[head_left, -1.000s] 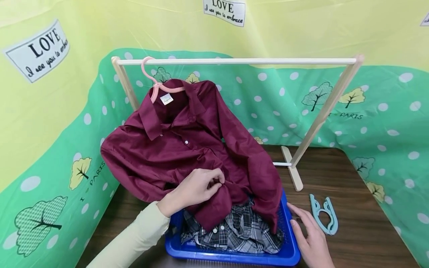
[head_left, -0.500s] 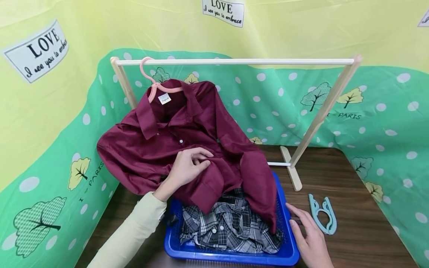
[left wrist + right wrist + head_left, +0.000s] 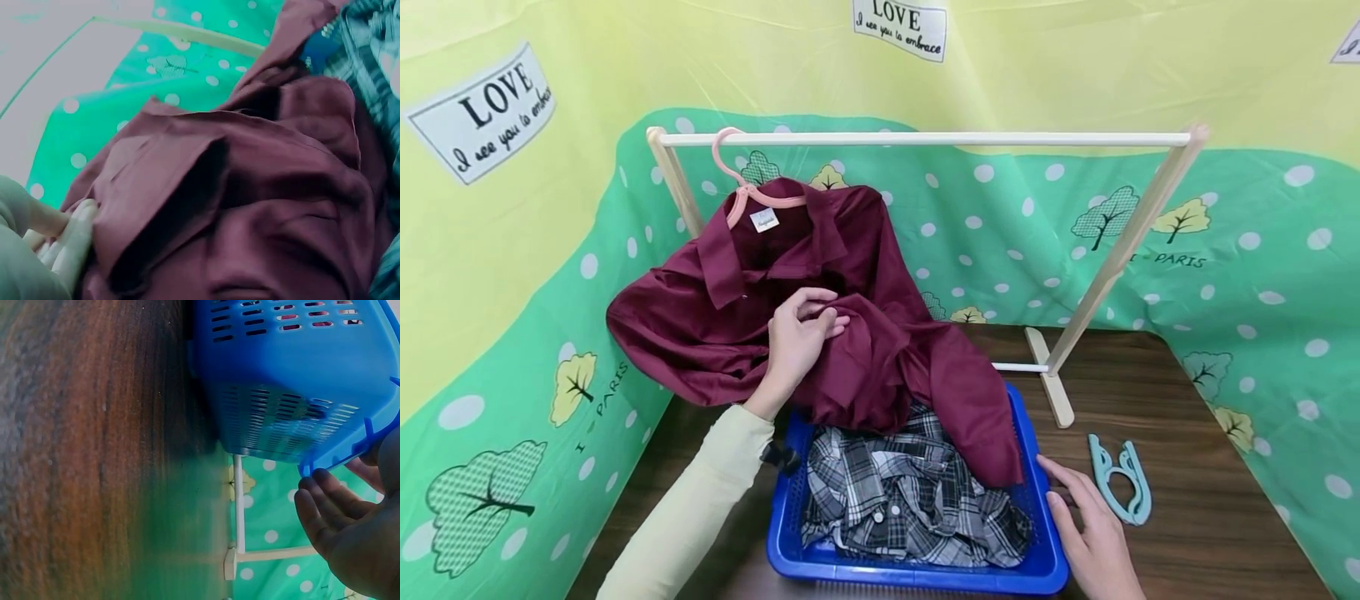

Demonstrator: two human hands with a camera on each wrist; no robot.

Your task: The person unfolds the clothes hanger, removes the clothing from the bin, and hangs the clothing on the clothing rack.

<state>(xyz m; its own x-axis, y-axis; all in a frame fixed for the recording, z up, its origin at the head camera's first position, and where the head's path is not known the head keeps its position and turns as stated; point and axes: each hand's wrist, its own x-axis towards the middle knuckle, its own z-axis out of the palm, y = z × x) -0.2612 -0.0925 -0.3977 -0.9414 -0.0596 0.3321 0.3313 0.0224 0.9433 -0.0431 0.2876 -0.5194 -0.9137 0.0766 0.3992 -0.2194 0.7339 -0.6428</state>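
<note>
A maroon button-up shirt [image 3: 857, 225] hangs by its collar from a pink hanger [image 3: 730, 162] hooked on the rack's white bar. My left hand [image 3: 801, 333] pinches a bunched fold of the shirt front between thumb and fingers; in the left wrist view its fingertips sit at the cloth beside a cuff [image 3: 156, 206]. The shirt's lower part and one sleeve droop over a blue basket [image 3: 917, 575], which holds a grey and black plaid shirt [image 3: 917, 508]. My right hand [image 3: 1093, 525] rests against the basket's right rim with loosely extended fingers, seen at the rim's underside in the right wrist view.
The wooden rack [image 3: 1120, 258] spans the back, with a foot [image 3: 1051, 379] standing right of the basket. A light blue folding hanger [image 3: 1123, 483] lies on the dark wood table [image 3: 1210, 508]. A printed green and yellow cloth [image 3: 1037, 200] hangs behind and at both sides.
My left hand has moved up and left, lifting the pinched shirt front and uncovering more of the plaid shirt. The sleeve has drawn up slightly. My right hand stays at the rim.
</note>
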